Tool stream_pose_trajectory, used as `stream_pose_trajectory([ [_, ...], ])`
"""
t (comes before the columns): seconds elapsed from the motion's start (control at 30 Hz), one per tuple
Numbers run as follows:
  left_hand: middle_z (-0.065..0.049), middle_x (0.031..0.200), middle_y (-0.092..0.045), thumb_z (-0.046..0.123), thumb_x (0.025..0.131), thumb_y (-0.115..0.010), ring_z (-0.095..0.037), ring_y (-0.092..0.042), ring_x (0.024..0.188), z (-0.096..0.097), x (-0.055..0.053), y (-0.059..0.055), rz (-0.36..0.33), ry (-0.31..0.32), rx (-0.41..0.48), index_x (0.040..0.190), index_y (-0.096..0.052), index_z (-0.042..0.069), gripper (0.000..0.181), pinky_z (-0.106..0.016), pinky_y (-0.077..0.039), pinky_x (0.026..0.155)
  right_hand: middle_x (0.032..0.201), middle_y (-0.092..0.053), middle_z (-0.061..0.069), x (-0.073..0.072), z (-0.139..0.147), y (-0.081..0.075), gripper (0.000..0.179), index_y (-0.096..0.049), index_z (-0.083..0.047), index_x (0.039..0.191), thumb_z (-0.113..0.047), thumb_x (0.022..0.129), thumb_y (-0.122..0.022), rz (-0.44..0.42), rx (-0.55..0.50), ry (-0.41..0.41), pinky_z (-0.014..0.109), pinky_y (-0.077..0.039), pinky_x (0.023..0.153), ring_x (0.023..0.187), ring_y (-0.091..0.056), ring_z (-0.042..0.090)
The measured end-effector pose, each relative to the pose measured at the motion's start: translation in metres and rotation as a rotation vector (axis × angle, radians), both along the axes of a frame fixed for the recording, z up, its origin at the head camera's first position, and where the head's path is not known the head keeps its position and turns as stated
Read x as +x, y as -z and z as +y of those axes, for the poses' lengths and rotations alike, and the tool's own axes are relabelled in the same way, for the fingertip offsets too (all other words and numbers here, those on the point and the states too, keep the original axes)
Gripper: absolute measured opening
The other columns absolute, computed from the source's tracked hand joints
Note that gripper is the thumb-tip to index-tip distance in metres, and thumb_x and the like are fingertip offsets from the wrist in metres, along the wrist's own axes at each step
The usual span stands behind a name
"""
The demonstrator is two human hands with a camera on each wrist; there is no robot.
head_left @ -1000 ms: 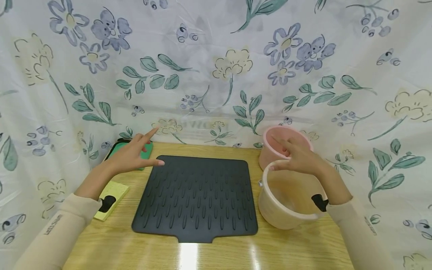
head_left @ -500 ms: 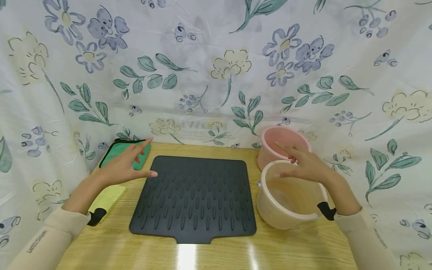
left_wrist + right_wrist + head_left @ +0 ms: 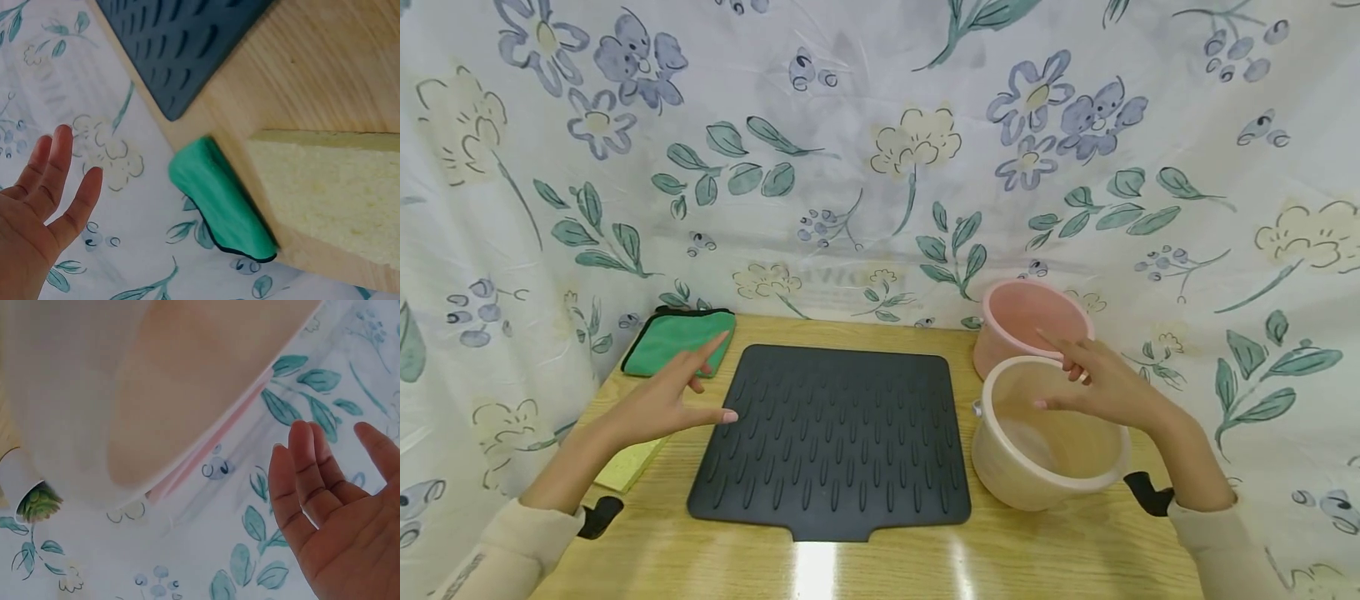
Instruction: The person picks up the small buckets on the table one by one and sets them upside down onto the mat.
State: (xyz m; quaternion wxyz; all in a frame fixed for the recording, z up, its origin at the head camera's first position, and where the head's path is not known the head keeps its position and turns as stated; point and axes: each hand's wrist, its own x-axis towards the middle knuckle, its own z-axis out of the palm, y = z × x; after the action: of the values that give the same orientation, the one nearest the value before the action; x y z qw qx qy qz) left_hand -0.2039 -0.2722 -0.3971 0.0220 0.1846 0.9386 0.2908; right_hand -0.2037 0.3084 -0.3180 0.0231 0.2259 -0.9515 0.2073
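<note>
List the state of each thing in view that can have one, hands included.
Left hand: raised, relaxed, holding nothing.
Right hand: raised, relaxed, holding nothing.
Black ridged mat: lying flat.
Beige round plastic bucket: upright, open-topped.
Pink round plastic bucket: upright, open-topped.
Green black-edged cloth: apparently folded, lying down.
Yellow rectangular sponge: lying flat.
Small white container with green contents: partly hidden, open-ended; upright or tipped unclear.

Head view: left hand (image 3: 662,398) shifted toward desk (image 3: 737,567) front and left edges; more of green cloth (image 3: 672,343) exposed, less of yellow sponge (image 3: 628,468). Right hand (image 3: 1101,385) shifted toward front and right edges, uncovering more of pink bucket (image 3: 1026,310) interior.
</note>
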Motion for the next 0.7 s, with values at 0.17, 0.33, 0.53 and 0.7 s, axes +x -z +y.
stream_pose_trajectory([
  [0.17,-0.014,0.129,-0.047,0.051,0.083,-0.076,-0.029,-0.056,0.103,-0.007,0.007,0.007,-0.017,-0.025,-0.001,0.158,-0.003,0.042,0.105,-0.038,-0.045,0.070,0.095,-0.047,0.008,0.007,0.006,0.002,0.090,-0.038,-0.014,0.154,-0.039,0.080,-0.083,-0.048,-0.024,0.044,0.034,-0.046,0.076,0.085,-0.046,0.018],
  [0.33,-0.015,0.127,-0.048,0.048,0.084,-0.077,-0.028,-0.055,0.101,-0.012,0.012,0.016,-0.020,-0.026,0.023,0.160,-0.007,0.036,0.104,-0.038,-0.045,0.071,0.096,-0.046,0.007,0.012,0.012,0.003,0.091,-0.034,-0.018,0.156,-0.036,0.081,-0.083,-0.046,-0.043,0.044,0.028,-0.046,0.074,0.084,-0.046,0.016],
  [0.53,-0.015,0.123,-0.050,0.045,0.084,-0.077,-0.029,-0.058,0.099,-0.016,0.018,0.023,-0.017,-0.014,0.028,0.160,-0.009,0.035,0.102,-0.040,-0.046,0.071,0.095,-0.045,0.006,0.015,0.019,0.009,0.091,-0.036,-0.013,0.155,-0.035,0.079,-0.084,-0.028,-0.053,0.044,0.028,-0.047,0.073,0.085,-0.047,0.017],
  [0.7,-0.016,0.123,-0.052,0.045,0.084,-0.078,-0.028,-0.059,0.098,-0.019,0.023,0.029,-0.012,-0.016,0.015,0.160,-0.010,0.034,0.102,-0.043,-0.047,0.074,0.096,-0.049,0.007,0.021,0.026,0.011,0.089,-0.039,-0.017,0.154,-0.036,0.079,-0.084,-0.023,-0.047,0.076,0.030,-0.047,0.074,0.084,-0.049,0.015],
])
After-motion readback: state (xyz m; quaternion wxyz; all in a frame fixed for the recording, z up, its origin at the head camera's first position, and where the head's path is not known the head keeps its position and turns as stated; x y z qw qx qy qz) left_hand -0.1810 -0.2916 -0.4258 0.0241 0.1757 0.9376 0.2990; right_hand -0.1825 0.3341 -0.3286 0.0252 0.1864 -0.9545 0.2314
